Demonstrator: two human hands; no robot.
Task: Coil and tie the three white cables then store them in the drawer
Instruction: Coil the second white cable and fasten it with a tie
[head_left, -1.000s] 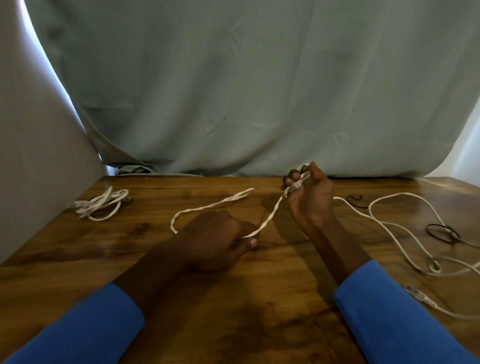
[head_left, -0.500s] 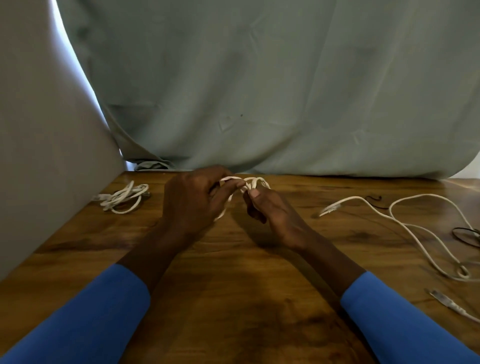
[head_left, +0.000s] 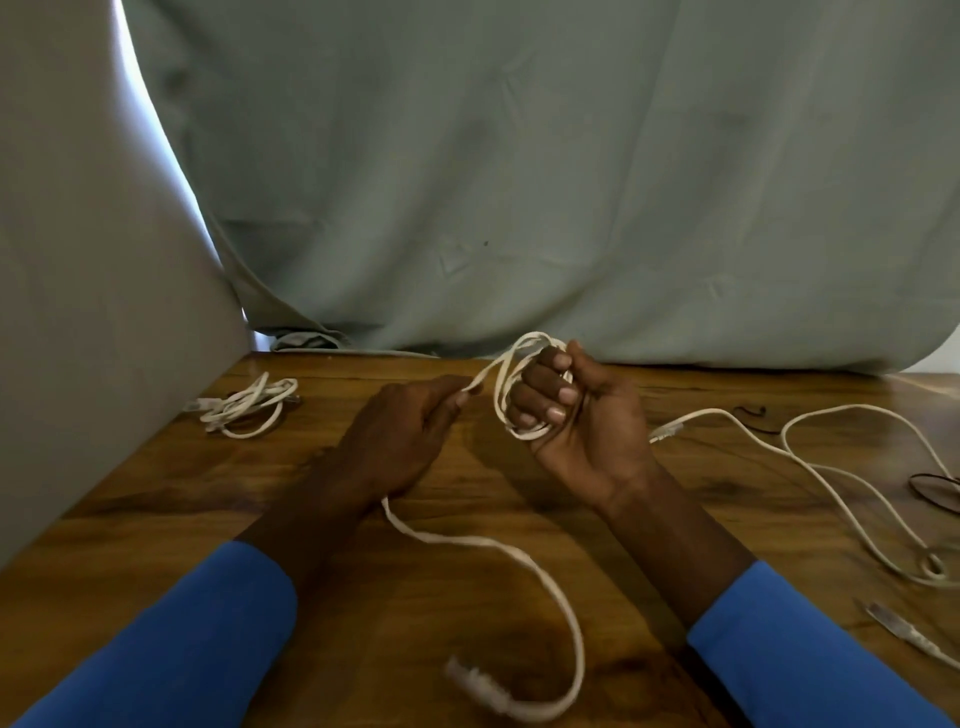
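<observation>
Cable in hand (head_left: 501, 395): white, flat, being wound into loops around the fingers (head_left: 540, 387) of the right hand (head_left: 587, 431). That hand is raised just above the table, palm toward the camera, fingers curling closed through several turns. The left hand (head_left: 405, 441) is pinching the running strand between thumb and fingertips just beside the coil, feeding it over. The free tail is trailing from under the left hand across the near table, ending in a blurred connector (head_left: 475, 680).

Doing the step well, as I judge it: keep each turn the same size, hold light tension from the left pinch so the flat cable is not twisting, and leave enough tail to wrap around the bundle for the tie.

Bundled cable (head_left: 244, 408), far left, is lying coiled; whether it is tied I cannot tell from here. Loose cable (head_left: 831, 478) is sprawling at right, uncoiled, well apart from the hands, with something dark and thin (head_left: 935, 491) near the edge.

Surface: dark wooden table (head_left: 171, 499). A grey-green curtain (head_left: 519, 182) is hanging behind. No drawer is showing.
</observation>
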